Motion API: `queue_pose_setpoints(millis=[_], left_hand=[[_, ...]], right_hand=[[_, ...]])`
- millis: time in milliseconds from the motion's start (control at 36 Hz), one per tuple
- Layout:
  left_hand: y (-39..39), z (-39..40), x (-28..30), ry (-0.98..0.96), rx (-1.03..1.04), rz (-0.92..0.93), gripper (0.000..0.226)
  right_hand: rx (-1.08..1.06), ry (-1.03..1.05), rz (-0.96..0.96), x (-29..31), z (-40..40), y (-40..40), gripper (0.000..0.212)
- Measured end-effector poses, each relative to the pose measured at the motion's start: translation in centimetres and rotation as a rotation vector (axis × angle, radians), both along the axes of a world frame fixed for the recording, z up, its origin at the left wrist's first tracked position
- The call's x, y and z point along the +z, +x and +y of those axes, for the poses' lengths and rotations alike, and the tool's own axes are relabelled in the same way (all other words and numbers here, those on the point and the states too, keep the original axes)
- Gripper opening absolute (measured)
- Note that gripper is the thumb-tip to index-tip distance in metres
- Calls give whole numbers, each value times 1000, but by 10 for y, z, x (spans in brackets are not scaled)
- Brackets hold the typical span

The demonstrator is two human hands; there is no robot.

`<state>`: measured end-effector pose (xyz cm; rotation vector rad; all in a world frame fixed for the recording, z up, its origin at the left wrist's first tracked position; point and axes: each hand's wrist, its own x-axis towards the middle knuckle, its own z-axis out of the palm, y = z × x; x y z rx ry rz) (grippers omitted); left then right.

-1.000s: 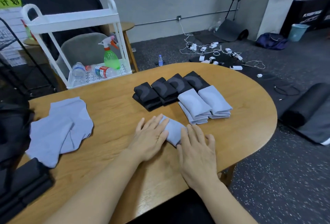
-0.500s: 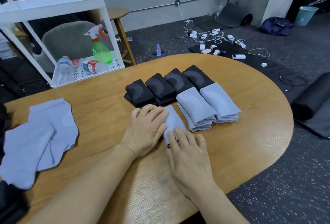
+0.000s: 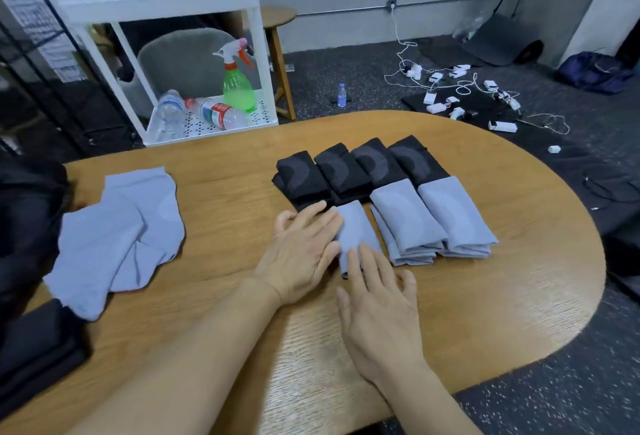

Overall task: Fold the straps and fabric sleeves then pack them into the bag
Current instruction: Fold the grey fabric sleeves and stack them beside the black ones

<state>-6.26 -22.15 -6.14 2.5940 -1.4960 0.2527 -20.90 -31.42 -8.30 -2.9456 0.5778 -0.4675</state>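
Nearest to the camera, two bare forearms reach over the wooden table (image 3: 502,296). The right hand (image 3: 381,313) lies flat with straight fingers, and its fingertips (image 3: 355,258) press on the near end of a small folded grey sleeve (image 3: 355,230). The left hand (image 3: 301,254) is also flat and relaxed, its fingers straight, and it touches the left edge of the same sleeve; neither hand curls around anything. This sleeve lies on the table between the two hands, just beside a stack of folded grey sleeves (image 3: 408,223) on its right. A second grey stack (image 3: 457,216) sits right next to the first one. Behind them four folded black pieces (image 3: 353,171) stand in a row, touching one another, and the grey stacks overlap the near ends of the two pieces on the right. On the left part of the table an unfolded pile of grey sleeves (image 3: 117,237) lies loose, well apart from the hands. At the left edge there is dark black fabric (image 3: 31,348); I cannot tell if it is the bag. Beyond the table a white cart (image 3: 166,4) holds a green spray bottle (image 3: 237,84) and two plastic water bottles (image 3: 214,115). Further away, white chargers and cables (image 3: 450,88) lie on the dark floor.
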Motion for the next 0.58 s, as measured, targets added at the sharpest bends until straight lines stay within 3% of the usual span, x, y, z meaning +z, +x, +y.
queue_pose_setpoints(millis=[222,361,583], left_hand=[[-16,38,31,-61,95,27,66],[-11,83,43,-62,174,10,63],[28,172,57,-82,435,46,81]], right_hand=[[85,-20,-101,8,6,7,55],[240,-18,-181,19,44,28,51],[424,-40,-167,32,110,86,47]])
